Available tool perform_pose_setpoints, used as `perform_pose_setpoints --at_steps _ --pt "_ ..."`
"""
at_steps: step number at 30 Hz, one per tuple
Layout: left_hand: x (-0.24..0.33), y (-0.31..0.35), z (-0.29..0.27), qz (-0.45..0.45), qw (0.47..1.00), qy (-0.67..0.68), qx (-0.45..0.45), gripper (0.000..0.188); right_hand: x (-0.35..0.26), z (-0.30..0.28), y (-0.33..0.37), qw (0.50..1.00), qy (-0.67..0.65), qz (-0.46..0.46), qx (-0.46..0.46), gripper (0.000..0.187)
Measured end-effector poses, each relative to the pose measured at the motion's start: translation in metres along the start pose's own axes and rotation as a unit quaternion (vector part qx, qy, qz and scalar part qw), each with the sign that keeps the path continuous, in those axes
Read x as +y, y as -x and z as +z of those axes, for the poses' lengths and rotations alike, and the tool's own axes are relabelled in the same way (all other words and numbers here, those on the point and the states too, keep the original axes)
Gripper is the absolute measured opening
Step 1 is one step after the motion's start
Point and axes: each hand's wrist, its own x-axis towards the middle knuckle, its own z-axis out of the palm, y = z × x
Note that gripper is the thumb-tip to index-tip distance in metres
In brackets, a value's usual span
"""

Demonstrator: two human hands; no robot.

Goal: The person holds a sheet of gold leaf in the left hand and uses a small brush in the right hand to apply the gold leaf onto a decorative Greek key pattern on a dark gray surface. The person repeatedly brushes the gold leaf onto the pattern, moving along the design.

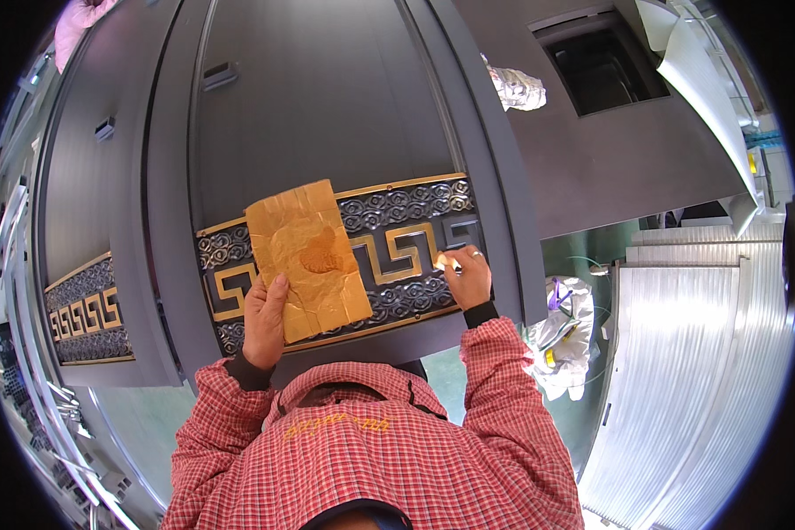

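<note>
Fingers of the right hand [470,281] pinch a small pale wad [446,262] near the right end of the gold Greek-key band [410,253]; the left hand [264,325], thumb in front, grips stained cardboard [307,261] over the band's left part; dark panel [318,115] on far side, ribbed sheeting [680,353] at right

Most of the smooth dark panel [327,115] is free to pass over. The cardboard sheet [302,287] blocks part of the patterned band [393,208].

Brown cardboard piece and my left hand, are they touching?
Touching. In the head view, the left hand has its thumb lying over the brown cardboard piece near its lower left edge.
</note>
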Motion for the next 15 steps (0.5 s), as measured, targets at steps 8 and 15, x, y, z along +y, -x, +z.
perform_pose_setpoints --at_steps 8,15 --pt "0.003 0.004 0.004 0.01 1.0 -0.003 -0.007 0.028 0.009 0.005 0.012 1.0 0.013 -0.001 0.005 0.014" --pt "-0.001 0.009 0.005 0.013 1.0 0.001 -0.003 0.027 0.019 0.009 0.015 0.998 0.026 -0.01 0.05 0.016"
